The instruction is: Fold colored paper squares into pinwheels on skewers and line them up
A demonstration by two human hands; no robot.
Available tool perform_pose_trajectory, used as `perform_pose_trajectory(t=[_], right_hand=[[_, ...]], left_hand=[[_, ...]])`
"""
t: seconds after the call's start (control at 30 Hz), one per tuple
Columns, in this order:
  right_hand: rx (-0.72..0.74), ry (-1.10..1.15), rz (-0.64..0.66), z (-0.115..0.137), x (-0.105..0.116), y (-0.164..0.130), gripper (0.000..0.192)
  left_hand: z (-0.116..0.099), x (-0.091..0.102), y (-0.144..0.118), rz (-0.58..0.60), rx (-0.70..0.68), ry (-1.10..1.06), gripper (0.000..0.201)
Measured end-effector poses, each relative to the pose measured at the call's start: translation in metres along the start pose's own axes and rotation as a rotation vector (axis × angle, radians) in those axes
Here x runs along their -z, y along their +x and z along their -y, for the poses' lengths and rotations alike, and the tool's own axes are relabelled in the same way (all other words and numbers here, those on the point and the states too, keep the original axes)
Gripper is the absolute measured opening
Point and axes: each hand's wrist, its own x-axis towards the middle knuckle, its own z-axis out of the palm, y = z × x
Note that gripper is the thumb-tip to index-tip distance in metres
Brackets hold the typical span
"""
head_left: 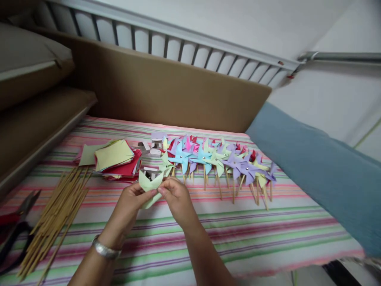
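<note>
A light green paper pinwheel piece (pixel 151 183), with its corners curled up, is held between both hands above the striped cloth. My left hand (pixel 133 198) is closed on its left side, thumb on the front. The fingers of my right hand (pixel 174 194) pinch its right edge near the middle. Just beyond the hands lie small open boxes (pixel 156 147), one of them with dark pins inside. To the right spreads a group of finished paper pinwheels (pixel 214 159) on wooden sticks, in blue, purple, green, yellow and red.
Stacked coloured paper squares (pixel 114 157) lie left of the hands. Nearer on the left are a bundle of wooden sticks (pixel 59 218) and scissors (pixel 20 222). A cardboard panel (pixel 166 91) stands along the back, brown packages (pixel 35 119) at the left, a blue surface (pixel 315 171) at the right.
</note>
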Motion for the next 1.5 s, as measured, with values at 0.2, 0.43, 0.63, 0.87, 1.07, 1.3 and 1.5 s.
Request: perform_pose_trajectory(t=[0.2,0.43,0.63,0.87,1.07,1.3,1.5], right_hand=[[-0.018,0.017,-0.014,0.0003,-0.0002,-0.0007,0.006],[-0.049,0.03,-0.012,-0.0006,-0.0008,-0.0015,0.005],[-0.062,0.02,-0.029,0.0015,-0.001,-0.0004,0.007],[-0.083,0.019,-0.053,-0.0031,-0.0032,-0.0011,0.007],[-0.089,0.036,-0.046,-0.0031,-0.0031,-0.0008,0.008],[-0.132,0.065,-0.056,-0.0024,-0.0041,-0.0006,0.008],[-0.141,0.025,-0.057,-0.0034,-0.0043,-0.002,0.01]], left_hand=[[-0.0001,0.0009,0.001,0.0,0.013,-0.006,0.022],[0.0002,0.0008,0.0001,-0.001,0.011,-0.011,0.024],[-0.0009,0.0002,-0.0009,0.013,0.012,-0.027,0.024],[0.0005,-0.0001,-0.0014,0.019,-0.007,-0.034,0.025],[0.0016,0.0002,-0.0005,0.007,-0.005,-0.027,0.025],[0.0003,-0.0023,-0.0005,0.011,-0.006,-0.061,0.024],[-0.0001,-0.004,-0.0011,0.021,-0.011,-0.084,0.022]])
